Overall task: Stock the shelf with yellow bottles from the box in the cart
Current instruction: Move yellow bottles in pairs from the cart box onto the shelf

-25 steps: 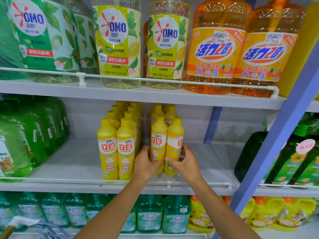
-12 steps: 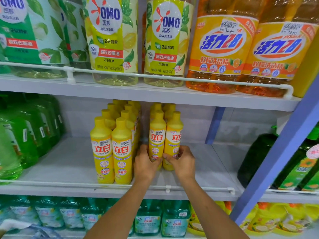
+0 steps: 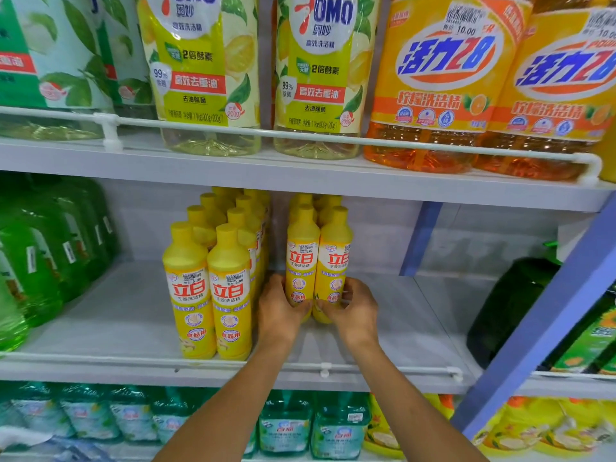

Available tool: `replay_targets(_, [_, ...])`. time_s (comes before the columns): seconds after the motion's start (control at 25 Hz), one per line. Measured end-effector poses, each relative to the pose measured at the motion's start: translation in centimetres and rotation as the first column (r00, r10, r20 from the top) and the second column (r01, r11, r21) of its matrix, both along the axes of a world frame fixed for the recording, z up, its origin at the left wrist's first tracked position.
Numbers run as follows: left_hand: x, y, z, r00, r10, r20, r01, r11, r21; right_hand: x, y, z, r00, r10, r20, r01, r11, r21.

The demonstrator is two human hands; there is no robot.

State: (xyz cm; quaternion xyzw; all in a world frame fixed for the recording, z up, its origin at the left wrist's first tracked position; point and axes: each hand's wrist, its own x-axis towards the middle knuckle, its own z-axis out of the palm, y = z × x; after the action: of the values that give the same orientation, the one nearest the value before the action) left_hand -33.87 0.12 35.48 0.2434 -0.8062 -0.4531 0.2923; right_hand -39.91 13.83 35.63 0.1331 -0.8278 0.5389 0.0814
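Two yellow bottles stand side by side on the middle shelf (image 3: 100, 325). My left hand (image 3: 280, 308) grips the base of the left yellow bottle (image 3: 301, 255). My right hand (image 3: 353, 311) grips the base of the right yellow bottle (image 3: 335, 258). More yellow bottles line up behind these two. A double row of the same yellow bottles (image 3: 210, 288) stands just to the left, its front pair close to the shelf rail (image 3: 133, 360). The box and the cart are out of view.
Green bottles (image 3: 50, 248) fill the shelf's left end and a dark green bottle (image 3: 513, 308) stands at the right. Large detergent bottles (image 3: 433, 81) crowd the shelf above. A blue upright (image 3: 550, 311) slants across the right. Teal bottles (image 3: 336, 425) sit on the shelf below.
Both hands have pushed the two front bottles deeper into the shelf, away from the rail. The camera has moved closer to the shelf.
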Motion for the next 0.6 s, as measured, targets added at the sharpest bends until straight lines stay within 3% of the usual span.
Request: replay_targets(0.6, [-1.7,-0.4,-0.4,0.999,0.018,-0.028,-0.016,0.998,0.064,-1.4,-1.3,0.2,0.999,-0.049,0.021,0.048,0.998,0.046])
